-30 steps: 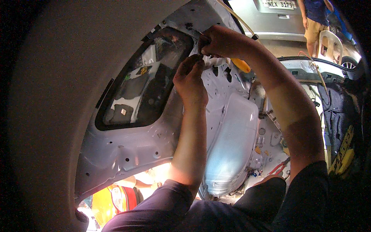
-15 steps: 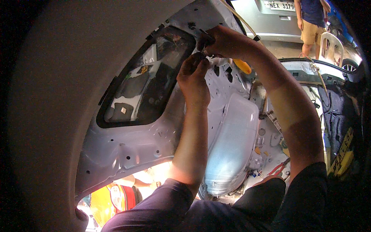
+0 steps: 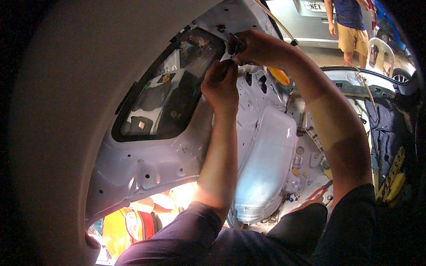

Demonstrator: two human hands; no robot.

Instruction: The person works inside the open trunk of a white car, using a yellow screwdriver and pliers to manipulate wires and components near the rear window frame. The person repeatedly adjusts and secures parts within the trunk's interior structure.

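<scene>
Both my hands are raised close together at the bare metal inner side panel (image 3: 146,170) of a car, beside the upper right corner of its dark-framed side window (image 3: 162,99). My left hand (image 3: 220,84) is closed, fingertips pinched on something small and dark that I cannot make out. Just above and to the right, my right hand (image 3: 255,48) is closed around a thin dark piece, whose kind is mostly hidden by the fingers. A yellow rounded object (image 3: 278,76) shows below my right wrist; whether the hand holds it cannot be seen.
Below my arms bulges a pale wheel arch (image 3: 266,164). Red-handled pliers (image 3: 318,193) and small loose parts lie on the car floor. A hose-like strip (image 3: 277,20) hangs at the top. Outside are a person in tan shorts (image 3: 353,37), a white chair (image 3: 380,55) and a silver vehicle (image 3: 295,24).
My left hand has shifted slightly and its fingers have drawn in more tightly. My right hand stays nearly in place. The person outside has moved a little left.
</scene>
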